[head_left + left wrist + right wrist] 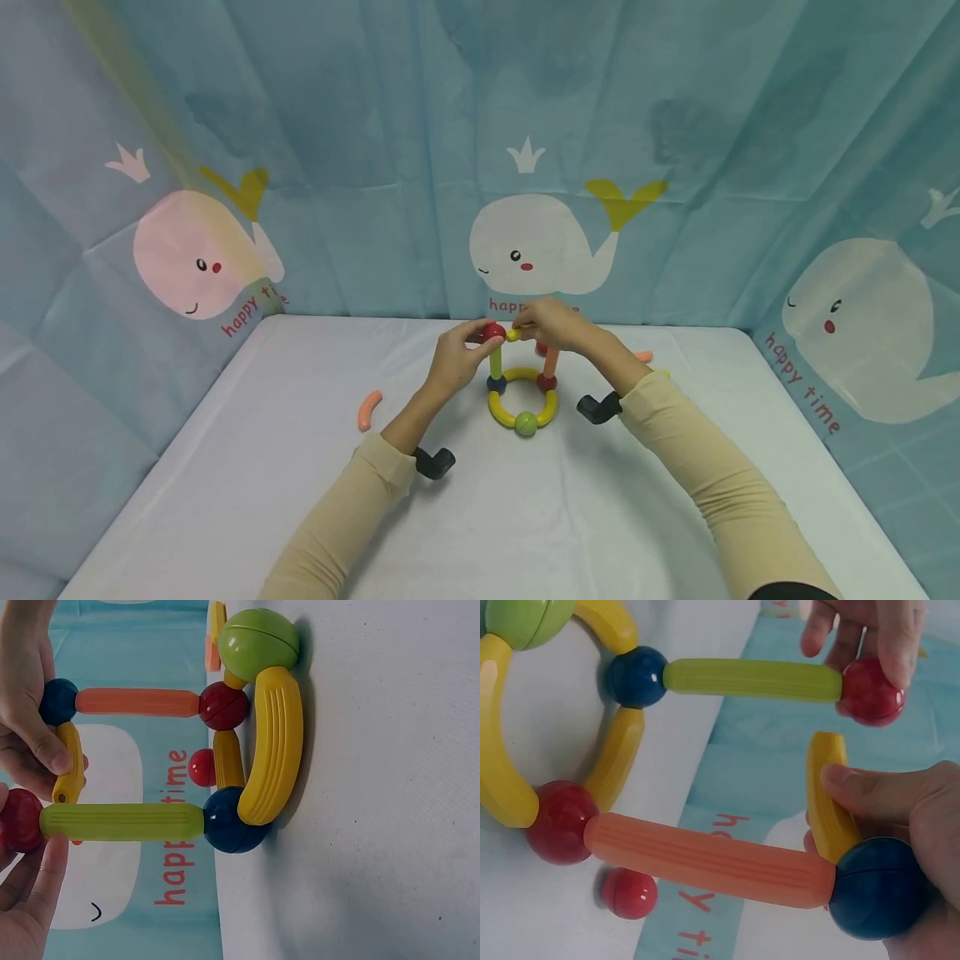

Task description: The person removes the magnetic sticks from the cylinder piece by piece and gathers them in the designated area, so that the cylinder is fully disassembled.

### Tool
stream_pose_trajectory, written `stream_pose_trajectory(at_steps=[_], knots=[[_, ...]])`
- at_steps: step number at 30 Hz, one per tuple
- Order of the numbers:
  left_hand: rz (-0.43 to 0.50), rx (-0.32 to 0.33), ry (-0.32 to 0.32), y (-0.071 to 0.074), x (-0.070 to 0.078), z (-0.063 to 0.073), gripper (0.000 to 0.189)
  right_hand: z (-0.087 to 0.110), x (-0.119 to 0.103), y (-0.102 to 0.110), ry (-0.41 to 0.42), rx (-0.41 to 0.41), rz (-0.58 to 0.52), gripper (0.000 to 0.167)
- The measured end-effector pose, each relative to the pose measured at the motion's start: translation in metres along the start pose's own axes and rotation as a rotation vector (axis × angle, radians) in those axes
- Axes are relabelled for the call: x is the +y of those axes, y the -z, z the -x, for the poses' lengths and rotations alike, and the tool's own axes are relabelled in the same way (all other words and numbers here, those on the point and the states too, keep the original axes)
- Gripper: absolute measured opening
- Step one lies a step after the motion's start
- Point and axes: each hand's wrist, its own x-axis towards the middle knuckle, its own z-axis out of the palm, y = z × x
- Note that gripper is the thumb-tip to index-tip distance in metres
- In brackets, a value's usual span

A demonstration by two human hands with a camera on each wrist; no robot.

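A ring of yellow curved sticks (498, 412) lies on the table, joined by a green ball (526, 424), a blue ball (236, 820) and a red ball (562, 823). From it stand a green stick (124, 822) and an orange stick (712, 859). My left hand (452, 360) holds the red ball (872, 691) topping the green stick, between thumb and fingers. With my right hand (558, 323) I pinch a short yellow curved stick (829, 799), which meets the blue ball (877, 889) on the orange stick. Its free end stands apart from the held red ball.
Behind the ring a loose red ball (630, 892) rests on the table. An orange curved stick (369, 410) lies to the left, and another orange piece (643, 357) shows past my right forearm. A blue whale-print curtain (360, 250) borders the white table (510, 517).
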Motion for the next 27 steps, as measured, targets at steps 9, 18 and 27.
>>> stream_pose_trajectory(at_steps=[9,18,27], knots=[[0.002,0.01,0.001,-0.0027,-0.0001,0.0004,0.044,-0.0002,-0.0016,-0.0011,-0.036,-0.037,0.002,0.027],[0.016,0.045,0.009,-0.0079,0.0019,-0.0009,0.045,0.0029,-0.0011,0.0001,-0.038,-0.034,-0.006,0.028],[0.021,0.05,0.013,-0.0078,0.0032,0.0,0.047,0.0083,-0.0007,0.0058,-0.054,-0.016,-0.047,0.027]])
